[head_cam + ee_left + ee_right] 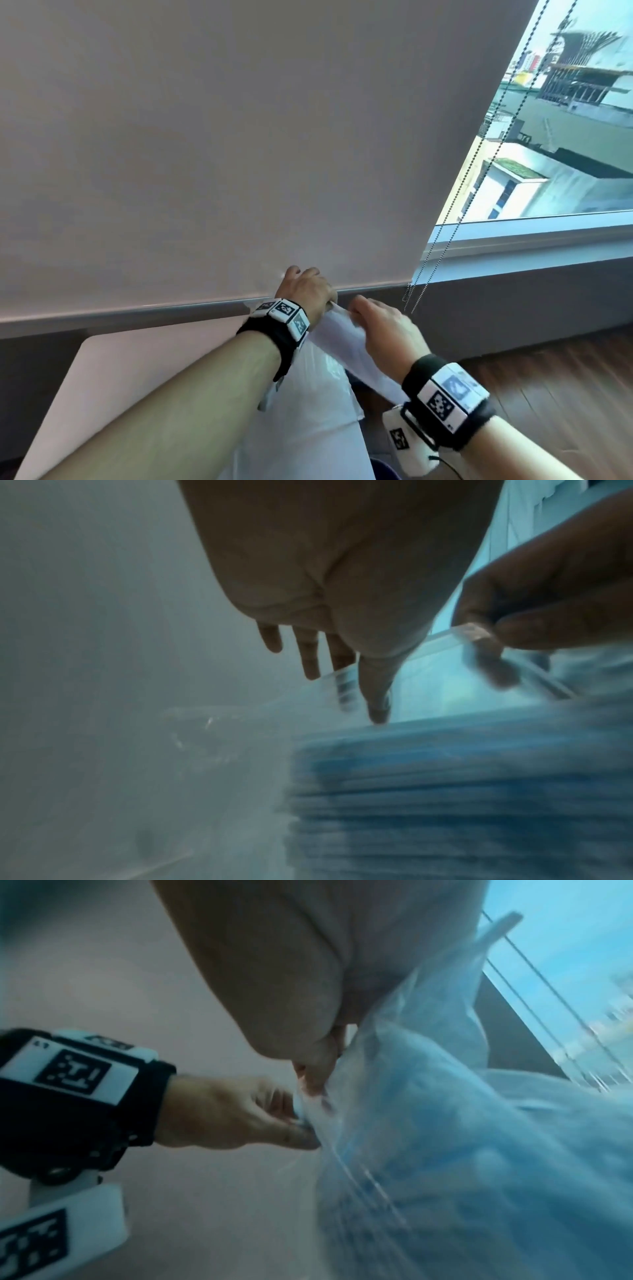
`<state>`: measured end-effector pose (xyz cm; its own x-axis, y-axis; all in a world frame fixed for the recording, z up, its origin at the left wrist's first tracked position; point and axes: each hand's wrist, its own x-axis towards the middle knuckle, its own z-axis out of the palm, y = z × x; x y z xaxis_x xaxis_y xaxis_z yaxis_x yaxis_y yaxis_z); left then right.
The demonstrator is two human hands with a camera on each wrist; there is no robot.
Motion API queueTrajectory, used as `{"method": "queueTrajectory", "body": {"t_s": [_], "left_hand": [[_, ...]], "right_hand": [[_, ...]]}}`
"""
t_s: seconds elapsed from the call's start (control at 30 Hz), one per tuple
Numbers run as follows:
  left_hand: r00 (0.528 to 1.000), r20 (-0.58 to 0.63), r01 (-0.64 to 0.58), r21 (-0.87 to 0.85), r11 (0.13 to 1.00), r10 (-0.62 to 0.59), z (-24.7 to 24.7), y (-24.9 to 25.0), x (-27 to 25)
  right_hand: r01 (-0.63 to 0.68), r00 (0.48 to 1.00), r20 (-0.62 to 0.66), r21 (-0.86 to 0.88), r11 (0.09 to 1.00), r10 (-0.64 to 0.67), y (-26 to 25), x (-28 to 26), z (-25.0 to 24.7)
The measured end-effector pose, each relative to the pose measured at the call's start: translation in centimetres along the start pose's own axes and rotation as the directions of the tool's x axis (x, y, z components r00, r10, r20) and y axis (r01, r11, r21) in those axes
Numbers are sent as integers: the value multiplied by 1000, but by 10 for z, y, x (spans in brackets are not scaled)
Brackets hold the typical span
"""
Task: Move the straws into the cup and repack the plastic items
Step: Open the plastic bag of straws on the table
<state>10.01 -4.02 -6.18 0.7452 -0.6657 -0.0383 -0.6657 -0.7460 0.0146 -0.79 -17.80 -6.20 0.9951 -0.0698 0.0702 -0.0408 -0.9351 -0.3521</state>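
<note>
The person holds a clear plastic bag (337,334) up in the air with both hands, in front of a big window blind (239,137). The left hand (305,294) pinches one side of the bag's top edge between thumb and first finger, and its other fingers (310,656) stick out straight. The right hand (383,329) pinches the other side of that edge, so the mouth of the bag is pulled between the two hands. Through the thin plastic there is a stack of blue things (462,791) that look like long, thin rows, maybe the straws, but the picture is too blurry to be sure. No cup shows in any view, so it is not clear if any straws are in a cup yet. It looks like the packing part of the job is going on, and the bag may be getting opened or closed; which one cannot be told. A white table (137,370) sits below the arms, with more white plastic (308,411) hanging down over it. Bead cords (445,246) dangle from the blind just beside the right hand and could catch on it. A wood floor (548,377) is off to the right.
</note>
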Motion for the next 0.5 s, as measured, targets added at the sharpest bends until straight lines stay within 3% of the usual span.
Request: {"method": "queueTrajectory", "body": {"t_s": [0.13,0.2,0.33,0.5], "left_hand": [[992,-53,-118,-35,992,116,-32,25,-19],[985,-99,-149,-37,988,145,-48,46,-30],[974,-177,-152,-60,987,139,-82,74,-63],[942,-316,-152,-105,983,112,-107,60,-141]], "right_hand": [[76,983,-128,-350,934,-128,-4,-29,-46],[72,967,-190,-434,898,-170,-5,-40,-55],[122,936,-260,-396,910,-239,1,-59,-80],[250,886,-315,-292,923,-340,-5,-97,-121]]}}
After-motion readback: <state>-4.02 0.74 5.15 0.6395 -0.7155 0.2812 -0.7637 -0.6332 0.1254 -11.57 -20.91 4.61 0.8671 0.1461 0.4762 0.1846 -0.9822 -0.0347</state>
